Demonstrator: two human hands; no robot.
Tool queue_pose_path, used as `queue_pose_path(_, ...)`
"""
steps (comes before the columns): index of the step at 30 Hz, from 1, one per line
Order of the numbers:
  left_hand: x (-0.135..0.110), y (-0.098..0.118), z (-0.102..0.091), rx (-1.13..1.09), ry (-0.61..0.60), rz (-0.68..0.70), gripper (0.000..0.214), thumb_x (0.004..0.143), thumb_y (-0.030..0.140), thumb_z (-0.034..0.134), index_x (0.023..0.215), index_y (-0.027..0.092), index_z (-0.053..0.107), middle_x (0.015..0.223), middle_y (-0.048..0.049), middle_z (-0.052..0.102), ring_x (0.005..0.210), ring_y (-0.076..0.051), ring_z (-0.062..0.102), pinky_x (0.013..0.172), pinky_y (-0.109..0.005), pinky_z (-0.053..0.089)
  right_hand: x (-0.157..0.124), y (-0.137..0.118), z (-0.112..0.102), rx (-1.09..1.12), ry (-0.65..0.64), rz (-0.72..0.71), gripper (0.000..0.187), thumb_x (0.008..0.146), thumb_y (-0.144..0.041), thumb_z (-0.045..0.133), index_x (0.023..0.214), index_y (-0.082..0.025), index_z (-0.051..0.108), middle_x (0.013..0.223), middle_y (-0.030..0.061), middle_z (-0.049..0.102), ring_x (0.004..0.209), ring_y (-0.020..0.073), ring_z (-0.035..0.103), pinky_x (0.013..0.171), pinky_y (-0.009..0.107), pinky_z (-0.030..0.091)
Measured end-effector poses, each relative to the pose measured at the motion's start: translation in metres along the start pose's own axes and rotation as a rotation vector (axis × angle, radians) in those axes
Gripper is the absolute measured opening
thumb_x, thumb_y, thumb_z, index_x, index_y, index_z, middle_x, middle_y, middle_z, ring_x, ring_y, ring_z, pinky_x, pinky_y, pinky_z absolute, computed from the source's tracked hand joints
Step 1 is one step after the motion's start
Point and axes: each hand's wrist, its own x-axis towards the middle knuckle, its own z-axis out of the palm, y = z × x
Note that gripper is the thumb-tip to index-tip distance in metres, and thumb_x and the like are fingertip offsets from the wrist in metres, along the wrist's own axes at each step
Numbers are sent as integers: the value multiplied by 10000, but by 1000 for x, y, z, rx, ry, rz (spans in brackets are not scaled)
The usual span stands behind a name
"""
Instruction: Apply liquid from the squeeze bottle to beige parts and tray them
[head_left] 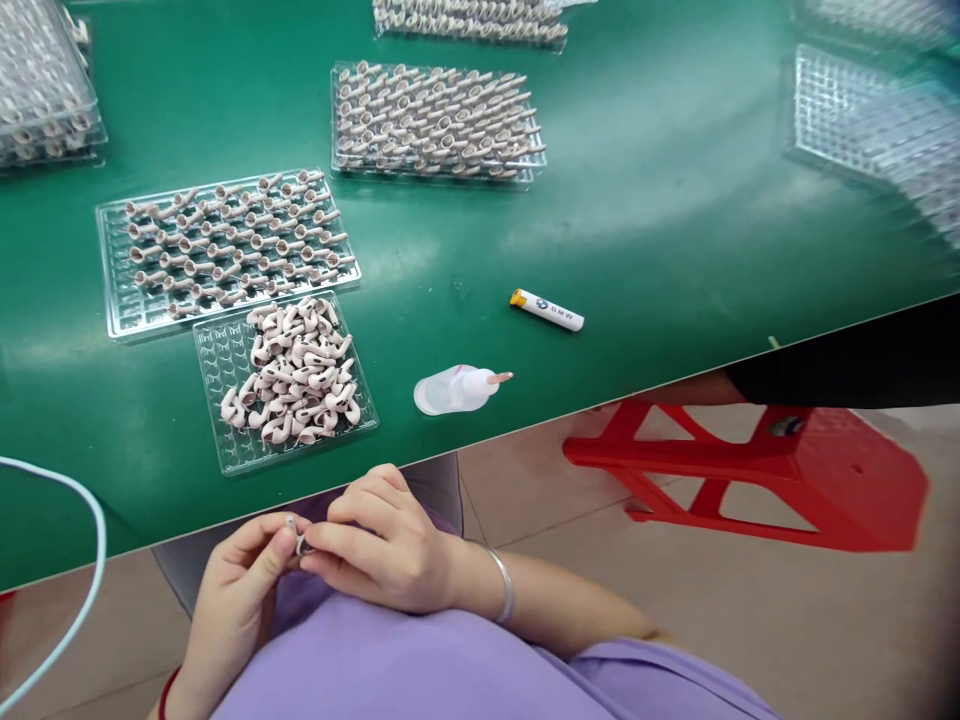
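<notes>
Close to my body, below the table's front edge, both hands meet at one small pale earbud shell. My left hand pinches it between thumb and forefinger, with its stem pointing up. The fingertips of my right hand close on the same shell from the right; its far side is hidden by my fingers. Just beyond, a transparent plastic tray bears a loose heap of similar earbud shells. Behind that lies a larger tray with shells set in slanted rows.
A squeeze bottle lies near the table edge, its tip rightward. Beyond it is a white BMW-marked cylinder. More filled trays stand farther back. A white cable curves at left; a red stool stands at right near a dark sleeve.
</notes>
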Motion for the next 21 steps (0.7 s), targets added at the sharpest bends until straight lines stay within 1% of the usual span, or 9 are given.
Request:
queue_pose_path(3, 0, -1, -7, 82, -7, 62, 235, 651, 373, 861, 789, 198, 787, 753, -40, 724, 717, -156, 656, 657, -200, 531, -1, 0, 1, 29, 13, 3, 115, 881, -264, 667, 853, -156, 642, 695, -1, 628, 640, 120, 549, 636, 296, 406)
queue_pose_path(7, -1, -2, -15, 181, -41, 150, 169, 702, 364, 828, 791, 230, 778, 824, -21, 739, 730, -139, 660, 671, -186, 538, -1, 1, 3, 51, 15, 8, 123, 901, -275, 638, 847, -165, 631, 700, -3, 622, 648, 117, 555, 643, 292, 411)
queue_pose_path(9, -1, 0, -16, 269, -50, 215, 136, 727, 345, 810, 803, 238, 775, 853, -16, 739, 761, -140, 666, 701, -185, 543, 1, 1, 2, 56, 23, 15, 131, 909, -283, 629, 842, -169, 626, 699, -1, 620, 650, 117, 552, 640, 289, 415)
queue_pose_path(11, -1, 5, -12, 380, -57, 305, 100, 760, 328, 781, 808, 241, 772, 832, -13, 734, 757, -138, 667, 700, -181, 545, 1, 2, -2, 72, 30, 16, 167, 931, -314, 601, 844, -173, 621, 693, 5, 617, 652, 124, 547, 633, 291, 423)
queue_pose_path(14, -2, 23, 1, 562, -62, 539, 34, 786, 276, 749, 782, 244, 758, 766, 3, 708, 689, -116, 648, 622, -155, 528, -2, 7, -15, 135, 62, -5, 196, 972, -310, 522, 893, -159, 619, 699, 28, 613, 649, 143, 535, 603, 302, 441)
queue_pose_path(15, -2, 32, 7, 616, -59, 635, 15, 789, 254, 742, 781, 246, 752, 756, 10, 698, 662, -107, 636, 585, -148, 516, -6, 10, -21, 153, 96, -14, 175, 976, -274, 504, 924, -149, 616, 714, 36, 612, 647, 146, 533, 589, 305, 446)
queue_pose_path(17, 0, 52, 17, 702, -37, 829, 37, 791, 218, 735, 800, 253, 743, 766, 21, 688, 639, -97, 620, 538, -149, 497, -14, 19, -32, 148, 216, -14, 139, 965, -204, 486, 989, -136, 605, 769, 52, 606, 663, 154, 547, 568, 308, 457)
queue_pose_path(19, 9, 77, 23, 773, 54, 1023, 65, 791, 199, 737, 822, 257, 739, 802, 21, 690, 676, -101, 628, 552, -163, 500, -23, 31, -41, 78, 355, -6, 133, 952, -186, 494, 1028, -170, 602, 803, 43, 596, 662, 158, 557, 562, 316, 466)
queue_pose_path(21, 25, 104, 21, 819, 254, 1243, 71, 776, 202, 757, 828, 250, 744, 850, 10, 697, 749, -116, 644, 623, -191, 519, -29, 43, -47, -1, 465, 40, 121, 944, -203, 511, 1021, -206, 604, 816, 36, 591, 668, 168, 563, 582, 336, 477)
